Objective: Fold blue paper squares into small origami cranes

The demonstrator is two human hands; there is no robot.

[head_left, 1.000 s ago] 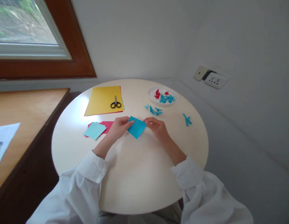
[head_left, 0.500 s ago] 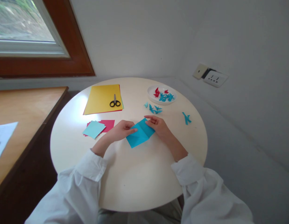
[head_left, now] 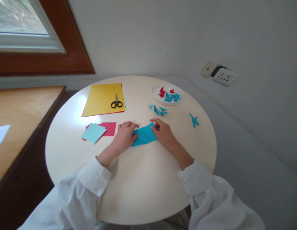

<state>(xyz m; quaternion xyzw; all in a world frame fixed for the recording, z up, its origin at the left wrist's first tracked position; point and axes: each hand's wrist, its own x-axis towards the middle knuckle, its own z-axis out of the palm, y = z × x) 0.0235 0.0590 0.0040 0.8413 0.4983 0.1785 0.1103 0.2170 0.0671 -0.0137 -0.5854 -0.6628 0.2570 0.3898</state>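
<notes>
A bright blue sheet of origami paper (head_left: pixel 144 134) with creases is held between my hands, just above or on the table; I cannot tell which. My left hand (head_left: pixel 125 135) is closed on its left end, thumb on top. At the right end, my right hand (head_left: pixel 163 131) pinches the edge between thumb and fingers. Just beyond the paper sit several small folded blue paper cranes (head_left: pixel 160 110) and a paler one (head_left: pixel 150 105). To the left of my left hand lie pale blue square papers (head_left: pixel 94 133) over pink squares (head_left: pixel 109 129).
Black-handled scissors (head_left: pixel 116 103) rest on a stack of yellow sheets (head_left: pixel 97 99) at the back left. A white plate (head_left: pixel 155 95) at the back right holds red and blue folded pieces. Blue paper strips (head_left: pixel 194 120) lie at the right of the round table (head_left: pixel 143 191).
The blue paper has turned from a slanted square-looking shape into a narrower band. My left hand has shifted slightly left and turned more palm-down. The camera view has moved a little.
</notes>
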